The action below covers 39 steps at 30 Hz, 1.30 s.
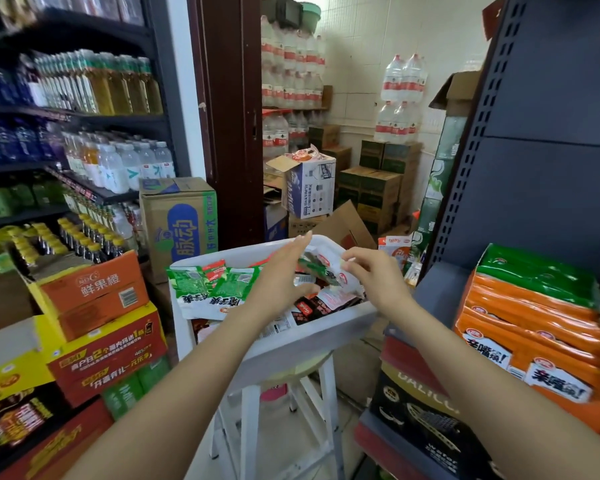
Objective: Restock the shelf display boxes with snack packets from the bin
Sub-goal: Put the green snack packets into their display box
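Note:
A white plastic bin (333, 327) stands on a white stool in the middle of the aisle, filled with snack packets. Green packets (208, 285) lie at its left side, dark red ones at the right. Both my hands are over the bin. My right hand (371, 275) pinches a small stack of green-and-white packets (326, 268) held just above the pile. My left hand (284, 271) has its fingers straight and lies flat against the left side of that stack. A display box of orange and green packets (534, 317) sits on the shelf at right.
Drink shelves (94, 95) and stacked cartons (94, 306) line the left side. A dark metal shelf unit (534, 133) stands at right, with boxed goods (423, 420) below. Behind the bin a doorway opens onto a storeroom with water bottles (291, 64) and cartons. Pale floor shows beside the stool.

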Tool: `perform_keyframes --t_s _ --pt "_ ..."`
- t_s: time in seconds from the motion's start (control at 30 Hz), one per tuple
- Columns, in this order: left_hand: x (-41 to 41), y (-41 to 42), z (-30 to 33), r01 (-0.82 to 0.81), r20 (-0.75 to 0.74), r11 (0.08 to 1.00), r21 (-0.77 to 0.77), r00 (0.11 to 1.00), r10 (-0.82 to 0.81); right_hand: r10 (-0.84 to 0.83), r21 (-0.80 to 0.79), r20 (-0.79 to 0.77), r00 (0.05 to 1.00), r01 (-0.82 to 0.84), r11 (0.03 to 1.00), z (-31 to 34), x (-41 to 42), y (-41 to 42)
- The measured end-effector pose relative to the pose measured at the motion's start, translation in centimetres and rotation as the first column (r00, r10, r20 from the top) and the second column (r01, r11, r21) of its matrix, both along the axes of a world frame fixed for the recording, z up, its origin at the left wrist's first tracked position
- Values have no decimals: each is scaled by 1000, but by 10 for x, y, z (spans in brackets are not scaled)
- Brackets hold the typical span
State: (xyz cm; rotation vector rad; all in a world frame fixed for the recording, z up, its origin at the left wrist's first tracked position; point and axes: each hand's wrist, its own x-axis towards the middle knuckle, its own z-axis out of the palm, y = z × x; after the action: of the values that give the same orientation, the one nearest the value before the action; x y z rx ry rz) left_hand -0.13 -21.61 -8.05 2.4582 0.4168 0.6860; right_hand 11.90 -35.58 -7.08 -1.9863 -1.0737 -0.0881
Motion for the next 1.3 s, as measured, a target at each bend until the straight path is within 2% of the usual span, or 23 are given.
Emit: perform_keyframes --t_s 0.07,0.2,0.3,0.37,0.47,0.53,0.63,0.77,0.87,1.0,1.1,1.2,1.3 --pt "2 -10 8 55 10 998 -4 998 -55 50 67 -33 998 -48 997 5 -6 -10" --pt "-1 -25 21 45 -50 999 2 998 -45 114 189 -16 993 -109 976 19 -20 -36" --pt "-5 -43 33 65 35 998 27 997 -66 102 314 -61 993 -78 946 35 -26 -54" --pt "-8 -56 43 88 120 995 -40 989 -83 106 331 -184 977 -40 943 45 -28 -68" --pt "-12 -83 59 234 232 952 -199 955 -186 165 344 -354 921 -36 938 53 -34 -94" --pt "-9 -107 67 351 267 895 -277 922 -279 178 397 -361 915 -21 917 56 -40 -117" --pt "3 -148 74 430 269 837 -339 896 -352 110 455 -310 944 46 889 63 -43 -160" --pt "28 -210 82 532 213 788 -310 846 -488 -3 456 -274 962 133 880 77 -39 -226" --pt "47 -268 87 618 218 747 -245 786 -579 -148 435 -241 959 243 867 82 -36 -283" --pt "69 -336 92 590 220 794 -147 802 -556 -384 380 -119 916 399 834 89 -33 -354" --pt "79 -368 100 563 215 816 -131 820 -531 -446 401 -112 888 451 797 95 -35 -391" --pt "81 -394 112 638 263 744 -199 766 -587 -478 489 -123 870 472 733 101 -32 -416" --pt "86 -415 116 653 255 718 -241 757 -602 -517 478 -107 849 500 722 104 -24 -433"
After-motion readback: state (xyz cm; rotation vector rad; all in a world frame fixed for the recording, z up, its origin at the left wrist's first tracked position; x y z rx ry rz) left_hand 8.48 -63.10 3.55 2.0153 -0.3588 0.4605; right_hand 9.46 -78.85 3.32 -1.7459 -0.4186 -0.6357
